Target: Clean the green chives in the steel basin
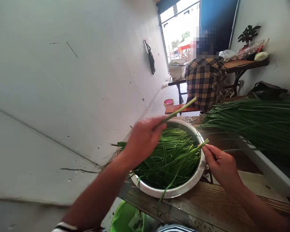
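My left hand (145, 138) is closed round a few garlic chives (181, 109), held over the far left side of a steel basin. Their pale ends point up and to the right. Long green chives fill the basin (174, 192), which stands on a wooden bench. At the basin's right rim, my right hand (221, 164) pinches the pale ends of a few more chives (201, 145), whose leaves trail down into the basin. A large heap of chives (261, 119) lies to the right, in and over a white tray.
A person in a plaid shirt (203, 80) sits ahead, back turned, between tables. The white wall (62, 96) runs close on my left. Below the wooden bench (207, 199) stands a green bin (120, 219). The white tray's edge (263, 164) lies to the right.
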Available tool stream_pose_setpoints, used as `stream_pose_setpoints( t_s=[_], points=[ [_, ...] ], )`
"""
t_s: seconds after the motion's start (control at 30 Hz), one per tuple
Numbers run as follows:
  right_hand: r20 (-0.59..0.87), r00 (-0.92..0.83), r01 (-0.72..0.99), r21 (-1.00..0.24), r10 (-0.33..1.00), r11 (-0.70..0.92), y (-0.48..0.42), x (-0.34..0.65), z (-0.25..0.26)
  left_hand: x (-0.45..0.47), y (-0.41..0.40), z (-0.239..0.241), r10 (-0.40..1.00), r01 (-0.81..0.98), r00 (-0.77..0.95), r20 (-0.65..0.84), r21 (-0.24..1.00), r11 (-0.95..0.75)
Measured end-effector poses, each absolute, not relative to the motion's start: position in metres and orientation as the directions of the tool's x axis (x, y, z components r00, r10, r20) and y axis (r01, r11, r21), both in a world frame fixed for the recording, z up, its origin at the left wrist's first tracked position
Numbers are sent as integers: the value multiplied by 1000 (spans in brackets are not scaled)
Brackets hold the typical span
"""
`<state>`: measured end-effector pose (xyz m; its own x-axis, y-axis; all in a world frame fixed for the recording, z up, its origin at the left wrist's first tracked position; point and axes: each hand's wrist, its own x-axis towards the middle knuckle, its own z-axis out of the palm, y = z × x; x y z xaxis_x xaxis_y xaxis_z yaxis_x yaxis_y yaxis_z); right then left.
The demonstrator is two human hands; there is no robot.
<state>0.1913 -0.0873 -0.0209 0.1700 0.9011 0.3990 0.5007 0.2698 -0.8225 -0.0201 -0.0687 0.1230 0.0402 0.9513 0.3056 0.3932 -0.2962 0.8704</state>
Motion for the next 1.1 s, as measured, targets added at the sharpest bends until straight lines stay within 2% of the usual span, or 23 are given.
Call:
stream_pose_setpoints(
  t_s=[0.13,0.23,0.47,0.67,0.93,1.1],
  points=[
    [400,154,501,-820,903,278,-88,190,-22,0,-18,40,964,426,207,170,871,-245],
    [381,83,498,-816,921,293,-87,192,-27,13,-2,17,965,385,259,45,911,-146],
    [324,67,538,-808,944,240,-84,199,-38,23,3,13,959,393,283,14,911,-129],
    [321,24,551,-795,947,256,-85,198,-35,22,1,11,937,268,347,25,955,-124],
    [377,18,578,-760,926,298,-84,199,-41,25,0,9,939,228,334,79,960,-162],
    [381,28,595,-749,924,291,-84,201,-44,27,1,12,967,121,253,38,990,-70]
  ],
)
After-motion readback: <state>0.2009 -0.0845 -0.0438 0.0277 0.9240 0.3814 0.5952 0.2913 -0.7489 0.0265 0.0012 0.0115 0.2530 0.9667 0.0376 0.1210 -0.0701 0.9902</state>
